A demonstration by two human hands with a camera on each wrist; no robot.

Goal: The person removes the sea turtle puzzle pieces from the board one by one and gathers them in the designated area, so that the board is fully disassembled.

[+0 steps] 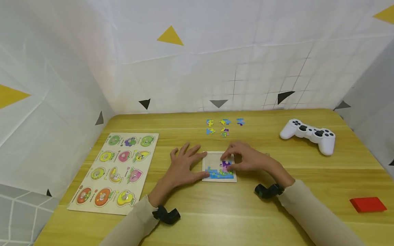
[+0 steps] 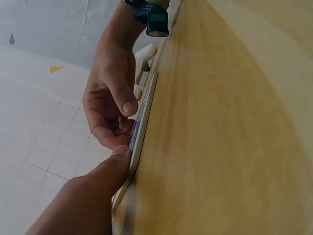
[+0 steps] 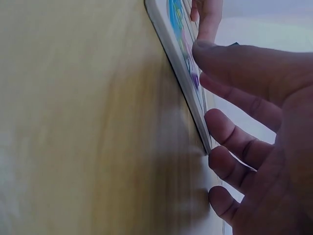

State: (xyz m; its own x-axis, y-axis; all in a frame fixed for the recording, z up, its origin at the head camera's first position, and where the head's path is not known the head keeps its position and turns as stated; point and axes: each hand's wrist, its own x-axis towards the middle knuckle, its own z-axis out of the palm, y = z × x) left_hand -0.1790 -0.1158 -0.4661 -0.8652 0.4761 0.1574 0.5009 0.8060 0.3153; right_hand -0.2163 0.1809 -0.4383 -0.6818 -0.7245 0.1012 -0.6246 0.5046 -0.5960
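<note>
In the head view, a small square puzzle tray (image 1: 219, 180) with a pale border lies on the table. Blue, green, pink and purple pieces fill its lower and right parts. Spread fingers of my left hand (image 1: 184, 166) rest along its left side, the thumb at the lower left corner and the index fingertip by the upper left one. My right hand (image 1: 250, 158) is over the right side, thumb and index finger bent around a purple puzzle piece (image 1: 226, 163) lying in the tray. In the right wrist view its other fingers are loosely curled beside the tray edge (image 3: 178, 68).
Several loose puzzle pieces (image 1: 225, 131) lie beyond the tray. A fruit peg board (image 1: 147, 171) is at left, a white game controller (image 1: 311, 134) at back right, and a red block (image 1: 367, 204) at right. Patterned cloth (image 1: 191, 78) stands behind the table.
</note>
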